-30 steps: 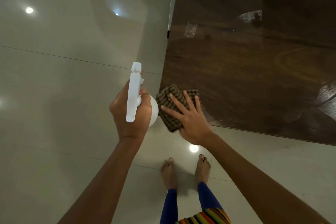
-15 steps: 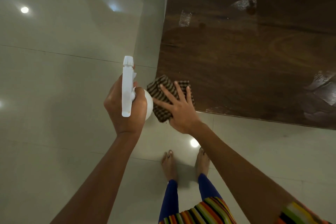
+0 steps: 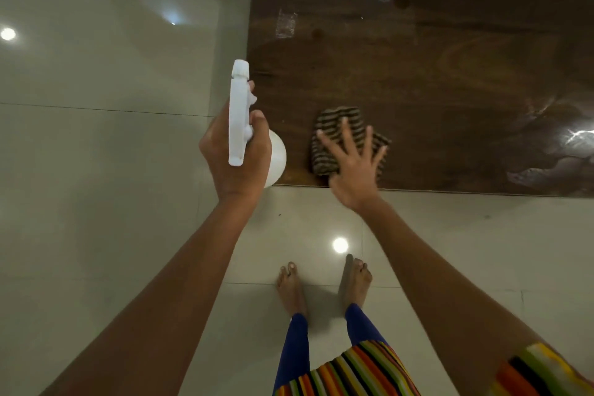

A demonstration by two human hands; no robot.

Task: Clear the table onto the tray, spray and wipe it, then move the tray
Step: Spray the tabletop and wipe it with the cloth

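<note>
Entry, left to right. Far left I logged a glossy pale tiled floor (image 3: 96, 170) carrying round light reflections. Next, the left hand (image 3: 247, 170), its fingers wrapped firmly round the neck of a white spray bottle (image 3: 238, 125). The bottle was held above the floor, just beside the table's near left corner, with its nozzle pointing away from me. One fingertip showed beside the spray head, and I could not tell whether it pressed the trigger. The bottle's round white body showed under the hand. Past it, a dark brown wood-grain table (image 3: 450, 80) filled the upper right of the view, with a pale, tape-like patch (image 3: 285, 24) near its left edge. Below the table edge, bare feet (image 3: 291, 289) stood on the tiles under blue leggings, with the hem of a striped garment (image 3: 356, 370) at the bottom of the view. On the tabletop, close to the near edge and toward the left corner, lay a folded brown-and-cream checked cloth (image 3: 334, 116). The right hand (image 3: 353, 173) lay flat on it, fingers straight and spread, gripping nothing, with the heel of the palm over the table's near edge. That hand was somewhat blurred. Farther right, wet shiny streaks (image 3: 546, 167) caught the light on the wood. At the bottom right corner showed a striped sleeve (image 3: 540, 370).
</note>
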